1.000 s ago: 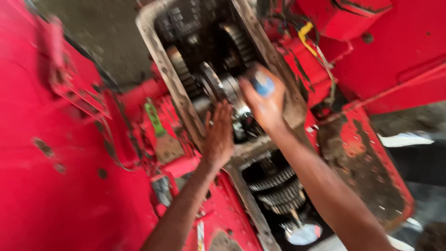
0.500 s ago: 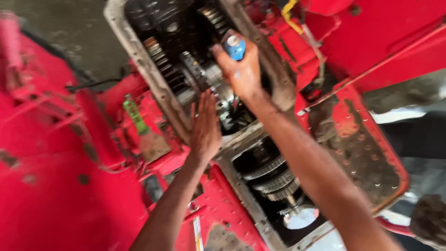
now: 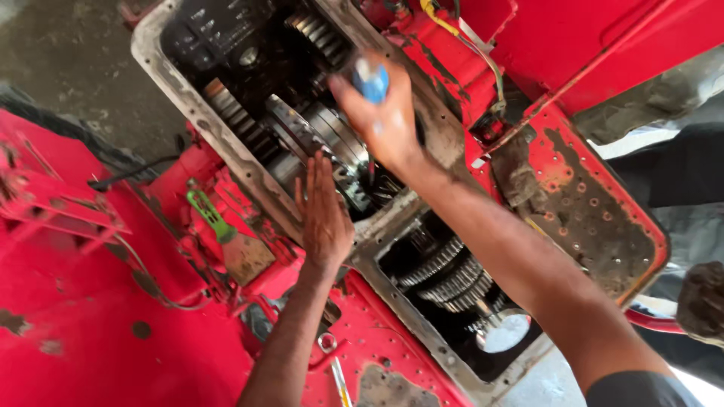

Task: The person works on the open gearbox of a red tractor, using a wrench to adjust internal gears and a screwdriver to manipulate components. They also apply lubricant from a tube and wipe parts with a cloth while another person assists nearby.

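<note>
The right hand (image 3: 381, 113) is clenched around a small blue object (image 3: 372, 80), which is held over the upper opening of the gearbox housing (image 3: 197, 113); only the blue top with a pale spot is seen between the fingers, so its kind cannot be told. The left hand (image 3: 324, 215) is laid flat and released, fingers stretched out, with the palm on the housing's lower rim and the fingertips reaching over the large gear (image 3: 313, 136) inside. Whether the fingertips touch the gear cannot be made out.

Inside the upper opening, rows of gear teeth are seen, but the deeper parts are lost in shadow and black grease. A second opening (image 3: 452, 286) lies nearer the lower right; more stacked gears are visible there, and a pale patch at its bottom is partly covered by the right forearm.

Just left of the housing's lower left edge, a green-handled scraper (image 3: 222, 230) rests on the red machine body (image 3: 90, 324), its blade dirty. Below the left wrist a ring spanner (image 3: 332, 362) is cut off by the bottom border. At the far right edge a dark rag-like shape (image 3: 701, 301) is blurred.
</note>
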